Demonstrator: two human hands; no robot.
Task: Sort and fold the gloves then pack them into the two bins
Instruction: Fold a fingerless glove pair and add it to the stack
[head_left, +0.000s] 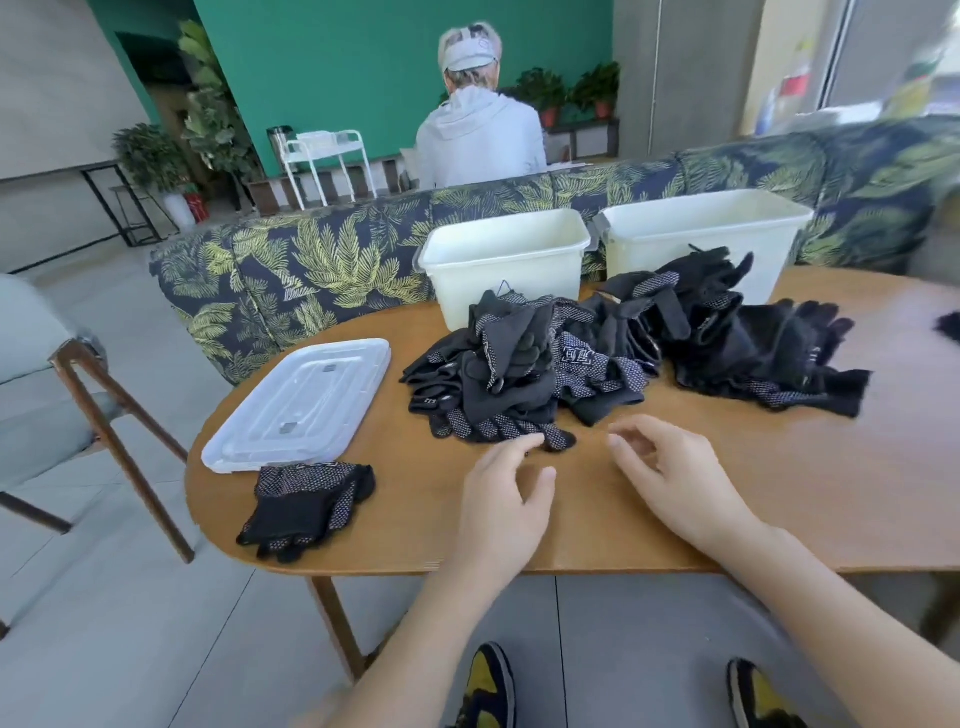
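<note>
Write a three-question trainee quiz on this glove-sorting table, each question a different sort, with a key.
1. True or false: the left hand grips a glove.
2. Multiple choice: the clear lid lies A) on the left bin, B) flat on the table, C) on the floor.
3. Fill in: the small folded gloves lie just in front of the ____.

Key: 1 false, both hands, right hand too, hold nothing; 2 B; 3 lid.
</note>
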